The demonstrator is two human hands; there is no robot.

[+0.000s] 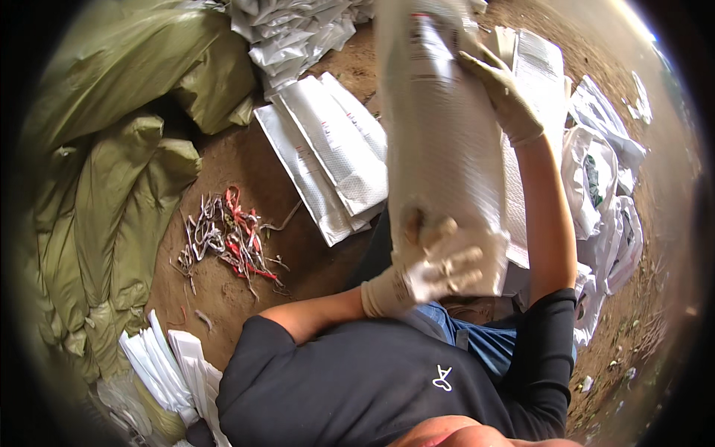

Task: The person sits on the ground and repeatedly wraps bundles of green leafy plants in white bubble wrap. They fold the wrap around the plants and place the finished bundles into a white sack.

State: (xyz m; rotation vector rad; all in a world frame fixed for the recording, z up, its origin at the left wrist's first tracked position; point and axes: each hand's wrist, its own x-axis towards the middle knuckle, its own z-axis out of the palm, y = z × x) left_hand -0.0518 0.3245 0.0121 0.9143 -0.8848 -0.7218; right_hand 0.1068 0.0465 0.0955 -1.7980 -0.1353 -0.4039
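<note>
A long folded white woven plastic sack [447,162] rises before me, its top end cut off by the picture's edge and partly blurred. It bears some printed writing. My right hand [505,95], in a pale knit glove, grips the sack's right edge near the upper end. Across the sack's lower face lies my left hand [438,271], gloved the same way, its fingers apart and blurred; I cannot tell whether it grips. Just left of the sack, several flat silvery-white sacks [329,151] overlap on the ground. Another pile of folded white sacks [539,72] is partly hidden behind my right arm.
Bulging olive-green sacks [111,218] line the left side. Tangled red and white strips [234,234] lie on the bare earth floor [218,313]. Crumpled white bags [592,179] heap up on the right, more silvery sacks [301,33] at the top. Folded white sacks [162,363] sit lower left.
</note>
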